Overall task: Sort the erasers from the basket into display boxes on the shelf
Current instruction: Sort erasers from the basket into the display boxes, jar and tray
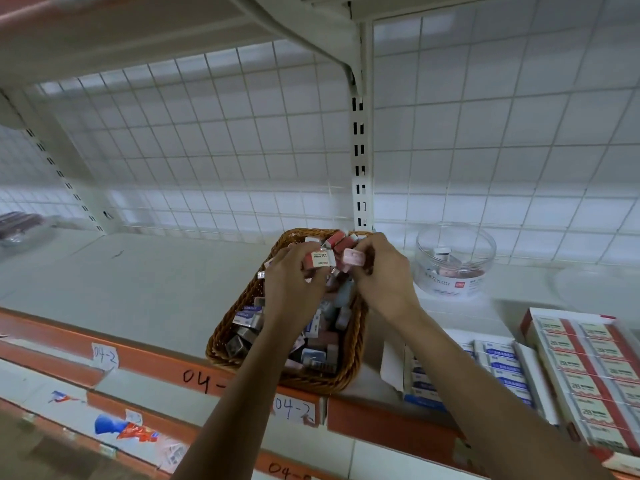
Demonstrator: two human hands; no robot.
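A brown wicker basket (221,336) stands on the white shelf, holding several mixed erasers (247,318). Both hands are over its far half. My left hand (289,282) grips a red-and-white 2B eraser (320,259). My right hand (382,275) pinches a small pink eraser (353,259) right beside it. To the right lie a red display box (588,372) filled with 2B erasers and a blue-and-white display box (498,368) with blue-sleeved erasers.
A clear round plastic tub (453,261) with a few items stands behind the boxes at the right. The shelf's orange front edge (138,356) carries handwritten "04-2" labels. A wire grid forms the back wall. A wrapped dark item (20,225) lies far left.
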